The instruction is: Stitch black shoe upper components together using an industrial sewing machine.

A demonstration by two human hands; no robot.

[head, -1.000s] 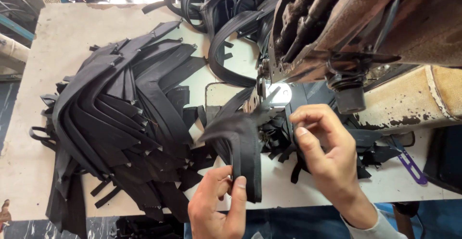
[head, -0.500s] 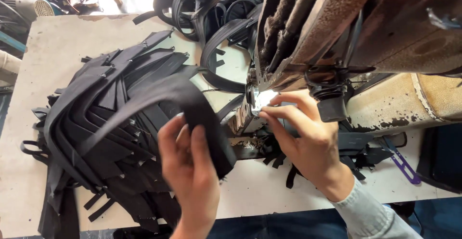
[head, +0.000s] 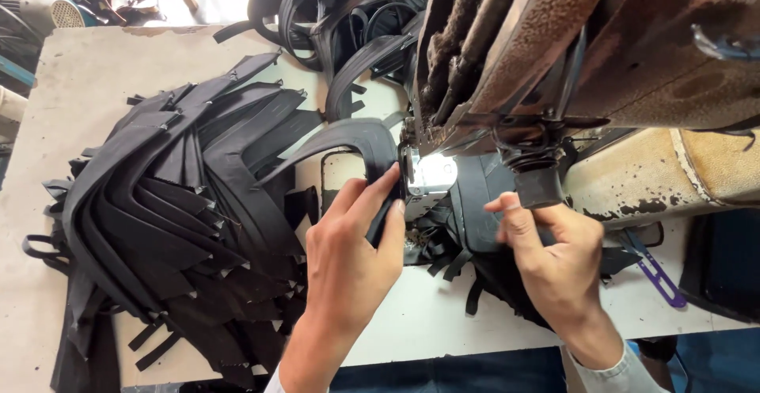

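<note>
My left hand [head: 352, 250] presses flat on a curved black strap piece [head: 348, 141] and holds it against the lit needle area [head: 431, 179] of a worn, rusty sewing machine [head: 586, 60]. To the right of the needle, my right hand [head: 554, 262] rests on black material [head: 479, 203] under the machine arm, its fingers pinched together; what they grip is too blurred to tell. A large stack of curved black strap pieces [head: 158, 211] lies fanned out to the left of my left hand.
More black straps [head: 340, 21] are heaped at the back beside the machine head. Purple-handled snips [head: 653, 270] lie at the right on the white table [head: 63, 84]. A grey fan or motor [head: 43, 9] stands beyond the far left corner.
My left hand has slid the curved strap up and right to the needle. My right hand has dropped lower and to the right, away from the needle. The view has shifted slightly.
</note>
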